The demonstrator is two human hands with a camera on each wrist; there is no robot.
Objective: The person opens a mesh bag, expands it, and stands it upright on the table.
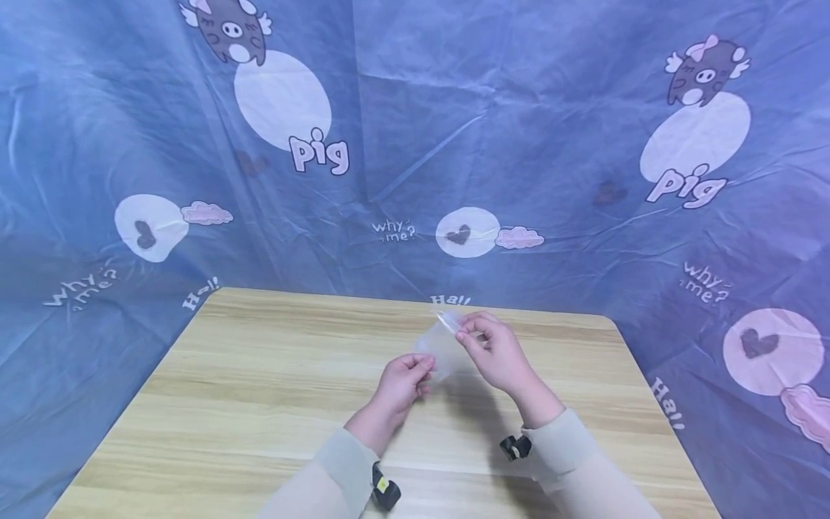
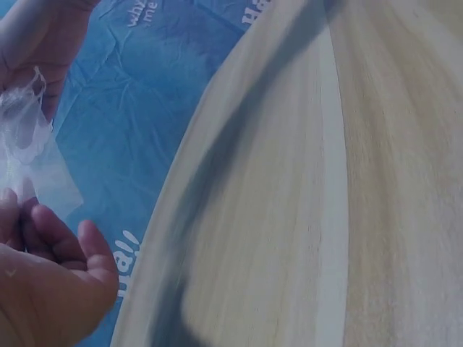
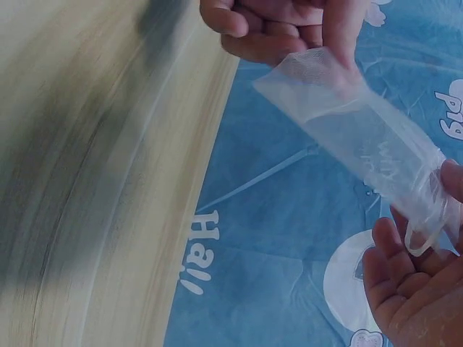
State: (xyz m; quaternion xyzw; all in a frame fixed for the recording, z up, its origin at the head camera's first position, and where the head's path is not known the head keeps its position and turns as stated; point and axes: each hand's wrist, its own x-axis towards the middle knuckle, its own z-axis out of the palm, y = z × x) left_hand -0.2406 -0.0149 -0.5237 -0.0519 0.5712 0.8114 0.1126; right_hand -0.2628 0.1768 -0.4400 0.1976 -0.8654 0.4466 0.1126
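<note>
Between my two hands, above the table, a sheer white mesh drawstring bag [image 3: 354,141] is stretched out flat. My left hand [image 1: 403,382] pinches its lower end between thumb and fingers. My right hand [image 1: 496,353] grips the gathered upper end, where a thin cord loop [image 3: 419,242] hangs out over the fingers in the right wrist view. The bag looks thin and see-through, with the blue cloth showing through it. In the left wrist view, the bag's bunched end [image 2: 29,130] appears at the left edge, partly cut off.
A light wood-grain table [image 1: 259,404] lies under the hands. Blue printed cloth [image 1: 415,144] with pigs and lettering hangs behind and at both sides of it. Black straps [image 1: 387,491] sit at the cuffs of the pale sleeves [image 1: 337,468].
</note>
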